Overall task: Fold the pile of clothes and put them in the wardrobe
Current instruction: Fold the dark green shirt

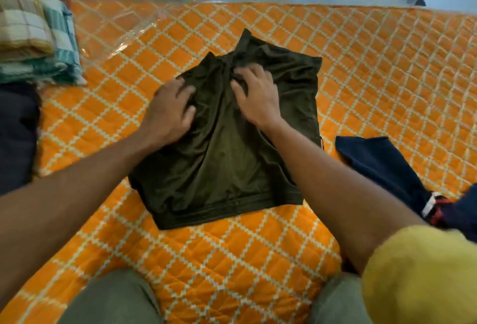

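Shorts (227,158), dark green, lie spread near the middle of the bed (387,65), the waistband toward six o'clock and the leg ends toward twelve. The bed is covered by an orange quilt with a pale diamond grid, and it fills most of the view. At ten o'clock sits a stack of folded checked cloths (31,39), with a sheet of clear plastic (124,29) lying just beside it toward eleven. A dark cloth (15,130) sits at the nine o'clock edge, too dim to tell what it is. A navy garment (382,166) lies crumpled at four o'clock, close to the shorts but not touching them. A yellow sleeve (418,272) shows at five o'clock. The left grip (170,109), a bare hand, rests on the shorts' ten o'clock part, its fingers bent and bunching the cloth. The right grip (254,96) sits toward twelve o'clock, fingers curled, pinching a fold of the same cloth.
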